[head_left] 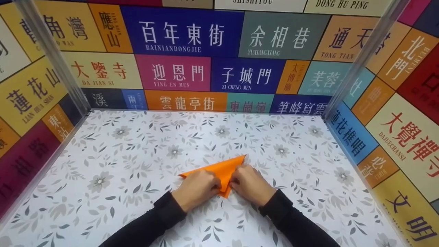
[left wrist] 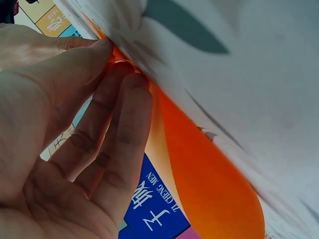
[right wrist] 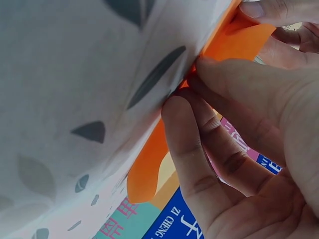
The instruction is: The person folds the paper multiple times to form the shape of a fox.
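A sheet of orange paper [head_left: 219,170], folded to a roughly triangular shape, lies on the tabletop with one corner pointing toward the person. My left hand [head_left: 200,187] pinches its near left edge between thumb and curled fingers. On the other side, my right hand [head_left: 252,183] pinches the near right edge close to the same corner. The left wrist view has the paper [left wrist: 214,174] bulging up past the fingers in a loose curve. In the right wrist view, thumb and fingertips meet on the paper [right wrist: 149,174] right at the table surface.
The white tabletop [head_left: 137,212] has a grey floral print. Upright panels [head_left: 181,31] with coloured Chinese sign blocks enclose it at the back, left and right. Clear corner strips [head_left: 363,58] join the panels. Black sleeves [head_left: 168,212] cover both forearms.
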Demonstrator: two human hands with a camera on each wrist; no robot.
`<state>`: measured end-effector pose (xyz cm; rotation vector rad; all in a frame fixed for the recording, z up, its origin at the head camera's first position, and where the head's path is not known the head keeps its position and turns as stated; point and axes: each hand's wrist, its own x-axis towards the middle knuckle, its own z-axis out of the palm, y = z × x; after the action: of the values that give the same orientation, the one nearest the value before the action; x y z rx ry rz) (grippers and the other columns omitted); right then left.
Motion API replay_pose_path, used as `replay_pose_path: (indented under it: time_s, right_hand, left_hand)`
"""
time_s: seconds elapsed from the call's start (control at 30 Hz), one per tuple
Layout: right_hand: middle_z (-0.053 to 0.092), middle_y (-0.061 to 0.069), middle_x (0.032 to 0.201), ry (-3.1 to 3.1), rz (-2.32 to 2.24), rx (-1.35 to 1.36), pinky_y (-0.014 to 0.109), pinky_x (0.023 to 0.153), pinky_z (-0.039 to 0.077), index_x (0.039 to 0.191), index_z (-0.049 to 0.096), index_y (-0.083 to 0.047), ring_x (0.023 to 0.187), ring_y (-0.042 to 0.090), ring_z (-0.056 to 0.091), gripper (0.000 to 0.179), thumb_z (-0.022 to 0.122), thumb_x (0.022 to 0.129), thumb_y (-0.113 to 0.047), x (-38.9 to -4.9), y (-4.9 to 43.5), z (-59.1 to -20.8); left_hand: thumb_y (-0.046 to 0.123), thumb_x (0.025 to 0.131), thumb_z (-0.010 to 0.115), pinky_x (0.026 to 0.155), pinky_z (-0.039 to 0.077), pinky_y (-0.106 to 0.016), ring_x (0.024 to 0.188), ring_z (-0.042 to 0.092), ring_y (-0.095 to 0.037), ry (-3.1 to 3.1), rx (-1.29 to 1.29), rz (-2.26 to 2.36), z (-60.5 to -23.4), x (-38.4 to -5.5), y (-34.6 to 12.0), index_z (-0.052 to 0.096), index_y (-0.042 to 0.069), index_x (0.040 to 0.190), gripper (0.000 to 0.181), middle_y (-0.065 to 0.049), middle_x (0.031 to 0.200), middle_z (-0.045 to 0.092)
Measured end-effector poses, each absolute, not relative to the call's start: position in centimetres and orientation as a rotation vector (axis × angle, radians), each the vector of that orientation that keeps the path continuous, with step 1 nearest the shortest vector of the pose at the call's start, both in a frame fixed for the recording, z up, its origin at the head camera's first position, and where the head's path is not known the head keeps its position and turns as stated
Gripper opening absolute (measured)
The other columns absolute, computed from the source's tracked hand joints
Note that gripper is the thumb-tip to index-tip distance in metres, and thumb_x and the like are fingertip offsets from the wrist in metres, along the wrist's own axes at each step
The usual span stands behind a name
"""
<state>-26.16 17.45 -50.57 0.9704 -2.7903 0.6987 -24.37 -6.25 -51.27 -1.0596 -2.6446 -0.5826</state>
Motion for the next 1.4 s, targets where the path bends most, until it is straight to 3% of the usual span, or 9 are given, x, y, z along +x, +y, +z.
replay_pose_path:
  time_s: [0.33, 0.8, 1.13, 1.4]
  right_hand:
    - [0.081, 0.001, 0.086, -2.786, 0.736, 1.037, 0.027, 0.075, 0.057, 0.089, 0.09, -0.011, 0.082, 0.013, 0.069, 0.016, 0.091, 0.09, 0.004, -26.3, 17.8, -50.1]
    - [0.074, -0.001, 0.076, -2.819, 0.754, 1.022, 0.023, 0.061, 0.051, 0.085, 0.085, -0.008, 0.066, 0.006, 0.057, 0.016, 0.089, 0.088, 0.007, -26.7, 18.7, -49.0]
    - [0.079, 0.003, 0.09, -2.789, 0.703, 1.035, 0.031, 0.077, 0.062, 0.092, 0.09, -0.01, 0.083, 0.017, 0.071, 0.012, 0.088, 0.09, 0.002, -26.7, 18.4, -49.4]
    - [0.083, 0.005, 0.095, -2.757, 0.731, 1.08, 0.039, 0.088, 0.066, 0.097, 0.09, -0.01, 0.094, 0.023, 0.077, 0.016, 0.085, 0.09, 0.005, -26.5, 18.2, -49.9]
  left_hand:
    - [0.008, 0.094, 0.093, 0.079, 0.067, -0.034, 0.086, 0.08, -0.019, -2.653, -1.073, -0.565, -51.2, -24.2, -6.3, 0.092, 0.018, 0.096, 0.01, 0.0, 0.091, 0.085]
    - [0.007, 0.093, 0.092, 0.077, 0.066, -0.033, 0.084, 0.079, -0.019, -2.636, -1.084, -0.51, -51.2, -24.1, -6.2, 0.092, 0.019, 0.094, 0.012, 0.0, 0.088, 0.083]
    - [0.009, 0.093, 0.093, 0.069, 0.062, -0.033, 0.075, 0.072, -0.019, -2.598, -1.075, -0.484, -51.2, -23.9, -6.1, 0.093, 0.02, 0.092, 0.011, -0.002, 0.082, 0.075]
    - [0.015, 0.097, 0.094, 0.071, 0.065, -0.031, 0.078, 0.076, -0.018, -2.584, -1.1, -0.472, -51.3, -23.8, -6.1, 0.093, 0.021, 0.096, 0.006, -0.002, 0.087, 0.079]
